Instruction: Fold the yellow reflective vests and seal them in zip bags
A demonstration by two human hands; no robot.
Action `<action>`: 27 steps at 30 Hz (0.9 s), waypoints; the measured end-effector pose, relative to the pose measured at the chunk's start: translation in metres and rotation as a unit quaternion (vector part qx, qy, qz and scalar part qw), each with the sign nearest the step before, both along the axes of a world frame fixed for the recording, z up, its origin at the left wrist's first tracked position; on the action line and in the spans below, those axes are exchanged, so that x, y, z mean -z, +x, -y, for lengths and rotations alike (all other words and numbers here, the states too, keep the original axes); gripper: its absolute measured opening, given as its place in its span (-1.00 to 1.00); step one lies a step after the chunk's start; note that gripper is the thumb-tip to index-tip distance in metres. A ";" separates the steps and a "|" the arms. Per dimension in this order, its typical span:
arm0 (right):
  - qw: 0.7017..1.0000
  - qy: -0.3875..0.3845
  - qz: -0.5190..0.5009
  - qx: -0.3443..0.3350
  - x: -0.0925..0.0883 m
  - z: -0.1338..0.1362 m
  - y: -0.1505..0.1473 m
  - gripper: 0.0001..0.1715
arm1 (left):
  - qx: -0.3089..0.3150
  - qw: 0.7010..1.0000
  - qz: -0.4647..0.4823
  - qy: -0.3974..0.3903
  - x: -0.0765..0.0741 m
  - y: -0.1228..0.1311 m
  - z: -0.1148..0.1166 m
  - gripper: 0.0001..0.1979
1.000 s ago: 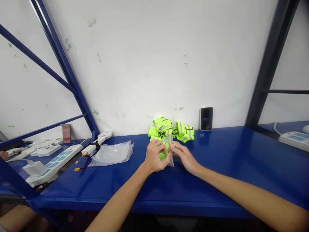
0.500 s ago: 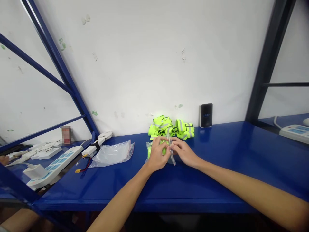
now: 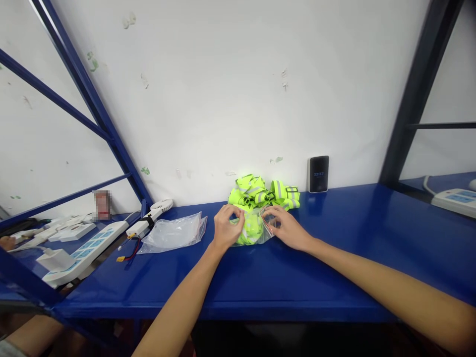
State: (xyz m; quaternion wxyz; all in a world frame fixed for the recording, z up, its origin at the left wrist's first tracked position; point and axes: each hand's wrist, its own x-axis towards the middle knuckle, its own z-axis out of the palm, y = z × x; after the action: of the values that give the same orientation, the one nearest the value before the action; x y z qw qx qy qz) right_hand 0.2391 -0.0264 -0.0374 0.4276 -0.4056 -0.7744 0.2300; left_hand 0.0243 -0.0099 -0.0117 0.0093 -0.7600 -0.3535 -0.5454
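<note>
A clear zip bag (image 3: 265,237) lies on the blue table with a bundle of neon-yellow reflective fabric (image 3: 251,229) inside it. At the bag's left side my left hand (image 3: 227,227) is closed in a pinch, thumb and forefinger meeting on the plastic. My right hand (image 3: 285,229) pinches the bag's right end, where a red line shows along the plastic. Right behind the bag sits a heap of neon-yellow reflective straps (image 3: 253,191), one with a dark buckle.
Flat clear bags (image 3: 173,232) lie to the left, beside a white handheld fan (image 3: 161,206) and a battery with yellow-tipped leads (image 3: 138,229). A power strip (image 3: 84,255) stands past the blue frame post. A dark-screened device (image 3: 318,174) leans against the wall. Another person's arm (image 3: 33,337) shows lower left.
My hands have moved apart; they were close together at the bag's upright edge. The bag now lies flatter, with its yellow contents more exposed between my hands.
</note>
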 end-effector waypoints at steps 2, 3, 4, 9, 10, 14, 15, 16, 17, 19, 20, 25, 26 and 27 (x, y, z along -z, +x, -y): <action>0.997 0.015 0.077 0.003 0.000 -0.001 0.005 -0.52 | -0.048 0.995 -0.061 -0.055 0.003 -0.005 -0.007 -0.80; 0.993 0.024 0.118 -0.001 -0.001 -0.001 0.008 -0.47 | -0.060 0.989 -0.091 -0.097 0.005 -0.007 -0.010 -0.78; 0.987 0.033 0.157 -0.007 -0.002 -0.001 0.011 -0.43 | -0.061 0.981 -0.116 -0.142 0.006 -0.009 -0.013 -0.74; 0.950 0.123 0.286 -0.039 -0.010 0.007 0.018 -0.38 | 0.027 0.955 -0.163 -0.247 0.007 -0.012 -0.014 -0.60; 0.943 0.144 0.299 -0.041 -0.011 0.009 0.016 -0.38 | 0.047 0.954 -0.166 -0.246 0.006 -0.012 -0.013 -0.61; 0.924 0.222 0.310 -0.034 -0.016 0.015 0.005 -0.54 | 0.101 0.942 -0.170 -0.270 0.002 -0.013 -0.010 -0.63; 0.920 0.241 0.307 -0.032 -0.017 0.015 0.003 -0.58 | 0.106 0.940 -0.161 -0.283 0.002 -0.014 -0.011 -0.62; 0.917 0.258 0.303 -0.030 -0.017 0.015 0.001 -0.63 | 0.106 0.938 -0.148 -0.295 0.002 -0.014 -0.013 -0.60; 0.915 0.272 0.298 -0.026 -0.016 0.014 0.000 -0.67 | 0.102 0.937 -0.134 -0.306 0.002 -0.015 -0.015 -0.58; 0.914 0.286 0.287 -0.014 -0.015 0.012 0.000 -0.70 | 0.088 0.937 -0.112 -0.318 0.004 -0.015 -0.019 -0.55; 0.915 0.286 0.284 -0.007 -0.014 0.011 0.001 -0.70 | 0.080 0.939 -0.104 -0.318 0.005 -0.015 -0.020 -0.54; 0.923 0.209 0.319 -0.047 -0.013 0.013 0.005 -0.54 | 0.059 0.953 -0.105 -0.279 0.008 -0.010 -0.019 -0.54; 0.926 0.188 0.322 -0.063 -0.014 0.014 0.005 -0.49 | 0.053 0.956 -0.112 -0.268 0.009 -0.009 -0.017 -0.53; 0.928 0.171 0.322 -0.074 -0.016 0.015 0.006 -0.44 | 0.048 0.958 -0.120 -0.257 0.009 -0.008 -0.015 -0.53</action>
State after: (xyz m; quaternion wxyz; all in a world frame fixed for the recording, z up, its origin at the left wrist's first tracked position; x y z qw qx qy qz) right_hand 0.2448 -0.0414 -0.0217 0.2000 -0.3199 -0.9259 -0.0180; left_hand 0.0161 0.0055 -0.0206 -0.1701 -0.8127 -0.4415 -0.3402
